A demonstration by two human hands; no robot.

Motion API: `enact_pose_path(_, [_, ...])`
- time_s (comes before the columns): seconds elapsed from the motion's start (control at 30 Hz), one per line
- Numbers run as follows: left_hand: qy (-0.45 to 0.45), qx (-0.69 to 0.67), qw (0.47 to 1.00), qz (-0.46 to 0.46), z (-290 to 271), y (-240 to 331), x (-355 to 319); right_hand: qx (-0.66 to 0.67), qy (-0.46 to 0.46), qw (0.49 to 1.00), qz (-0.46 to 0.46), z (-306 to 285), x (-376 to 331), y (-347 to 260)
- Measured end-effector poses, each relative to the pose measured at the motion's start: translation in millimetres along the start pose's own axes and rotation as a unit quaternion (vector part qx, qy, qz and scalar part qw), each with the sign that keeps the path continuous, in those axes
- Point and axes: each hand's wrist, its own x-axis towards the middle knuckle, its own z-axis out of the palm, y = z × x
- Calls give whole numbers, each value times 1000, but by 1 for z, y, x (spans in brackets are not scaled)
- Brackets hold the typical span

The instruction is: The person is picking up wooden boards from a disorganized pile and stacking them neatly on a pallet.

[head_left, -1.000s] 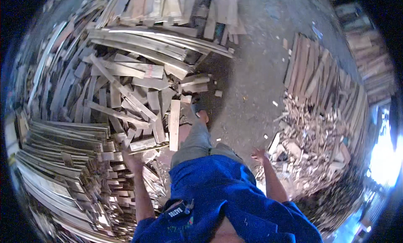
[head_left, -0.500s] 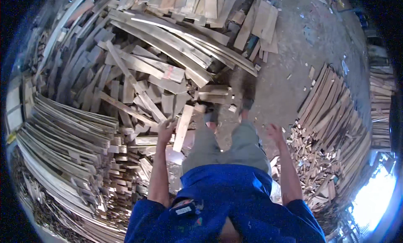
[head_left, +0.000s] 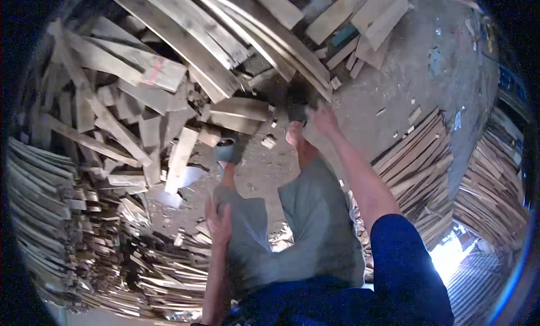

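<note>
The long boards (head_left: 287, 42) form the biggest group, their long axes slanting from the upper left down toward the right, near ends pointing at the floor (head_left: 408, 84) ahead of the person. Stacked slats (head_left: 416, 163) stand to the right, leaning up and rightward, and more slats (head_left: 39, 208) lie piled at the far left. A short pale board (head_left: 181, 157) lies lengthwise away from the person, its far end tipped slightly right, just left of the left foot (head_left: 226, 150).

The right hand (head_left: 324, 119) is stretched forward on an extended arm, its fingers blurred — I cannot tell whether they are apart or together. The left hand (head_left: 219, 220) hangs by the left trouser leg (head_left: 244, 219), fingers loosely uncurled and parted; whether it touches the cloth is unclear.

The long boards' near ends sit just beyond the right hand — contact cannot be made out. The short pale board lies ahead and left of the left hand, apart from it. A small wood offcut (head_left: 269, 141) rests between the feet.
</note>
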Motion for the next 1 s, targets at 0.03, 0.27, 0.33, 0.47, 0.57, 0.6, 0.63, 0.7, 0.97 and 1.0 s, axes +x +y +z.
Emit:
enact_pose_path(0.03, [-13, -16, 1000, -8, 24, 22, 14, 4, 89, 994, -59, -7, 44, 19])
enact_pose_path(0.27, [-186, -358, 912, -69, 175, 123, 231, -29, 50, 992, -113, -17, 219, -11])
enact_pose_path(0.33, [-148, -442, 883, -61, 208, 183, 285, -52, 39, 987, -147, -26, 253, -7])
enact_pose_path(0.47, [-38, -294, 955, 1, 266, 226, 364, 12, -87, 984, -153, -23, 273, -3])
enact_pose_path(0.57, [-112, -438, 890, -52, 276, 236, 378, 10, -130, 974, -184, -34, 274, 6])
enact_pose_path(0.6, [-98, -417, 903, -30, 270, 230, 377, 20, -133, 974, -184, -34, 263, 8])
enact_pose_path(0.63, [-82, -392, 916, -5, 257, 224, 376, -21, -116, 974, -195, -34, 247, 8])
enact_pose_path(0.7, [-22, -387, 922, 14, 232, 231, 340, -97, -46, 965, -241, -53, 224, 17])
enact_pose_path(0.97, [-58, -498, 858, -115, -9, 212, 75, 471, -329, 818, -30, -214, 80, 86])
enact_pose_path(1.0, [-39, -437, 891, -117, -52, 240, 36, 406, -350, 844, -23, -234, 55, 79])
